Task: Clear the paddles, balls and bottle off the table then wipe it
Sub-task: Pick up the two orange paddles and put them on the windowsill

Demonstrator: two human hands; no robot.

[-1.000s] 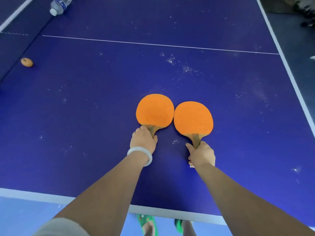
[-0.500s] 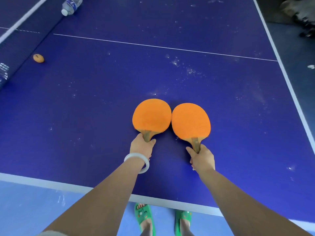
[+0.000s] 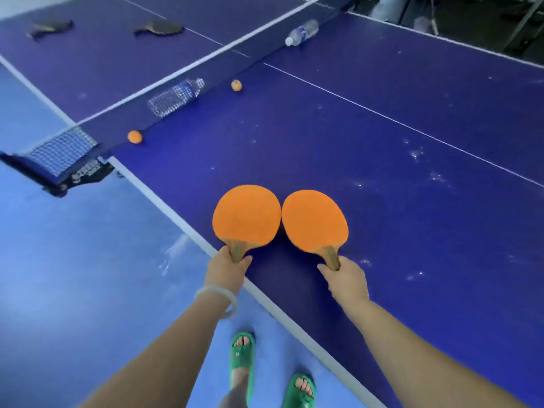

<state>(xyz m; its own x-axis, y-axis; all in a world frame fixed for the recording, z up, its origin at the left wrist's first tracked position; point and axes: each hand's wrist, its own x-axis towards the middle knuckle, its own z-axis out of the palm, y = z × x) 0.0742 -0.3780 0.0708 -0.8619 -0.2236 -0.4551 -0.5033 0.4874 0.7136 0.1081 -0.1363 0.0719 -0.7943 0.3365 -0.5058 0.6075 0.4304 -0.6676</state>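
Left hand (image 3: pixel 228 267) gripped left paddle (image 3: pixel 246 214) by handle, fingers curled round. Right hand (image 3: pixel 344 278) gripped right paddle (image 3: pixel 315 220) likewise. Blades side by side, almost touching, over table (image 3: pixel 397 207) near its edge. Judged best: lift both clear, keep blades from knocking, carry off together. Near bottle (image 3: pixel 175 97), far bottle (image 3: pixel 301 32), near ball (image 3: pixel 135 136), far ball (image 3: pixel 236 85) lay along net (image 3: pixel 59 151).

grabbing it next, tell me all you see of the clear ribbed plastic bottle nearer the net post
The clear ribbed plastic bottle lies on its side on the blue table, lengthwise along the net. A blue label wraps it near the neck, which points away from the net post. Its contents are unclear. Nothing grips it.
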